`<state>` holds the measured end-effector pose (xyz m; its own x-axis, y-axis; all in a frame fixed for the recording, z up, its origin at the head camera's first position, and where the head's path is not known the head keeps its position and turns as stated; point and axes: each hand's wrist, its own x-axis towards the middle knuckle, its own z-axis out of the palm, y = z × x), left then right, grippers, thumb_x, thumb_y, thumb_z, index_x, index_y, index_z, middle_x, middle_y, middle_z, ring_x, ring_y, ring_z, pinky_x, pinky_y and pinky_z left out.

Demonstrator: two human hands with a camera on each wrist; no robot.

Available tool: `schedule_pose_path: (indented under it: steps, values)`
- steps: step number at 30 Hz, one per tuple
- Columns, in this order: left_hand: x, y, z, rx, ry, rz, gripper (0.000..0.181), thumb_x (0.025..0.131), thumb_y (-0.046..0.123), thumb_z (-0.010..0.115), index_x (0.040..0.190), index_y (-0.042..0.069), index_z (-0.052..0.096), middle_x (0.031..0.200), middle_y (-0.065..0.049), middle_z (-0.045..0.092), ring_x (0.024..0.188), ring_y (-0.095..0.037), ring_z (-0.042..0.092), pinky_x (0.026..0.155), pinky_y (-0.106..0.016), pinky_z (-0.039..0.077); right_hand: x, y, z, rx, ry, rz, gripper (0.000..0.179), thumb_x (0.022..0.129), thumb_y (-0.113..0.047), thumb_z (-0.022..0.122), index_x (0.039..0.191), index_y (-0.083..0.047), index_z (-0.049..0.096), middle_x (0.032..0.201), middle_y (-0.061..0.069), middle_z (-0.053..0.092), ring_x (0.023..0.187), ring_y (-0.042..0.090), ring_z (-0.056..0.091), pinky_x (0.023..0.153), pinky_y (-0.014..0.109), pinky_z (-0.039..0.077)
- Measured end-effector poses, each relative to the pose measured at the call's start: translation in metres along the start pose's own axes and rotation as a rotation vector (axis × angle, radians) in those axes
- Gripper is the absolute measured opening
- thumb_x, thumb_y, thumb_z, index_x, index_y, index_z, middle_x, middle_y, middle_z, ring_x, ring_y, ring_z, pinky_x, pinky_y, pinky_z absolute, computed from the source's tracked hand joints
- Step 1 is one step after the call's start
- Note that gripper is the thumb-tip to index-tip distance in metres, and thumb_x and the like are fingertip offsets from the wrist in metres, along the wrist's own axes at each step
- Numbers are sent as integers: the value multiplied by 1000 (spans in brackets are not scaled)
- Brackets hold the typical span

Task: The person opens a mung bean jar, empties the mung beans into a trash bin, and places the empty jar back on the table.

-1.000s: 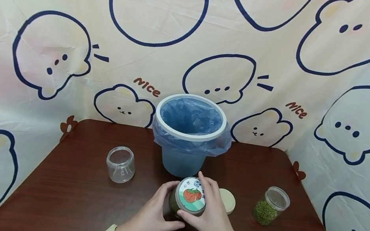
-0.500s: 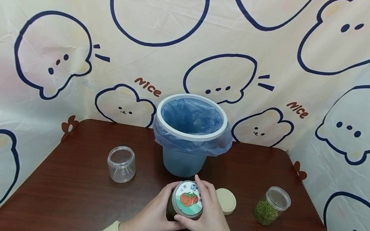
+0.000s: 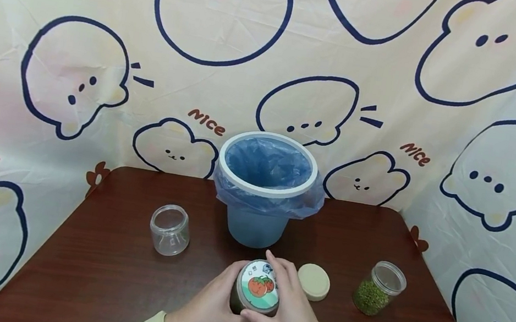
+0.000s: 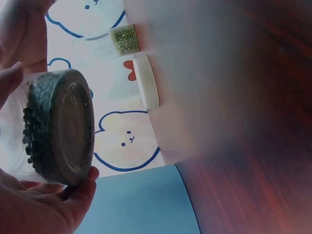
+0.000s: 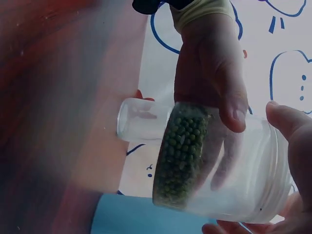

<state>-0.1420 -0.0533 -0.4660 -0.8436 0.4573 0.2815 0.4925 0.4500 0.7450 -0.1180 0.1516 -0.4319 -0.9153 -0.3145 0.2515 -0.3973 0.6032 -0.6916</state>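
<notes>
In the head view, a clear jar [image 3: 237,298] with a round picture top of two orange fruits is held between both hands above the table's near middle. My left hand [image 3: 208,306] grips its left side. My right hand [image 3: 291,312] curls round the right side near the top, the thumb along the near rim. Dark green beans [image 5: 180,151] fill the bottom part in the right wrist view. The jar's base [image 4: 73,126] faces the table in the left wrist view, apart from it. A cream lid [image 3: 313,282] lies just right of the hands.
An uncovered clear jar [image 3: 170,230] stands at the left. A second jar of green beans [image 3: 378,289] stands at the right. Behind the hands is a blue bin [image 3: 255,227] with a white rim and bag liner. A printed cloth [image 3: 209,87] surrounds the brown table [image 3: 91,269].
Both hands and the jar have moved slightly nearer and left, uncovering more of the cream lid. The hands have closed in tighter round the jar.
</notes>
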Motion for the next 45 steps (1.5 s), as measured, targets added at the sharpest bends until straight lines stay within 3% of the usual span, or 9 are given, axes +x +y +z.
schedule_pose_path:
  steps: [8,12,15,22,27,31,45]
  values:
    - [2,5,-1,164,85,91,92,70,34,96,144,10,47,134,1,60,120,-13,59,101,-38,53,1,-1,-11,-234,15,-134,102,79,-66,79,161,-32,30,146,-6,47,125,9,50,99,38,52]
    - [2,6,-2,260,119,158,93,66,37,97,141,11,49,130,3,60,118,-12,59,99,-37,55,2,-3,-17,-287,7,-147,96,77,-72,76,157,-35,38,141,-11,50,121,6,51,98,41,52]
    - [2,6,-3,296,107,187,93,64,37,97,139,11,49,128,3,60,114,-11,59,97,-37,55,3,-4,-19,-315,-12,-155,94,77,-72,76,155,-35,41,136,-13,52,116,4,52,94,37,53]
    - [0,7,-6,297,32,207,91,65,38,94,139,12,48,124,5,59,105,-7,60,95,-30,56,5,-1,-18,-311,-15,-255,86,79,-69,77,149,-26,49,130,-15,53,112,2,51,90,26,54]
    - [1,3,-5,332,50,280,92,62,38,94,137,10,49,123,4,60,104,-7,61,94,-29,56,7,4,-14,-290,24,-334,80,78,-63,81,141,-22,54,125,-15,55,109,3,52,89,27,54]
    - [2,1,-5,337,67,312,93,60,37,94,136,8,50,121,4,60,103,-6,61,93,-27,56,7,6,-13,-280,18,-340,81,78,-63,82,141,-20,54,125,-14,55,110,3,53,91,28,54]
    - [2,-2,-6,315,41,321,92,63,39,93,138,10,48,121,5,60,103,-6,60,93,-27,55,7,10,-11,-267,34,-372,82,76,-61,84,140,-20,55,126,-12,57,109,4,55,90,28,55]
